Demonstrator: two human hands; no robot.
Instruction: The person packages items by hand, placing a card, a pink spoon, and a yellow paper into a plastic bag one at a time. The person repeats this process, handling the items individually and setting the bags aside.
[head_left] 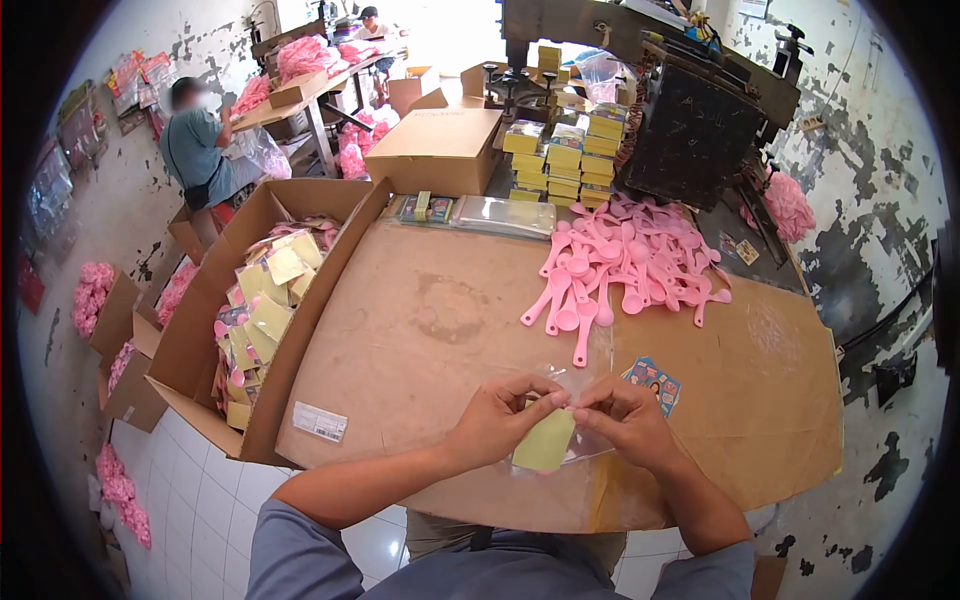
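A clear plastic bag [583, 447] with a pale yellow card [543, 441] in it lies between my two hands, low over the cardboard-covered table. My left hand [507, 415] pinches the bag's upper edge between thumb and fingers. From the other side my right hand [627, 416] pinches the same edge, its fingertips close to the left ones. Just beyond my right hand lie several printed cards [655, 384], partly hidden by it. A heap of pink plastic spoons [625, 262] spreads out past both hands.
On the left stands an open carton [335, 285] full of bagged yellow cards and pink spoons. Stacks of yellow-edged cards [563, 165] and a closed carton [435, 145] line the back. A dark metal machine [690, 130] stands back right. A person [197, 145] sits far left.
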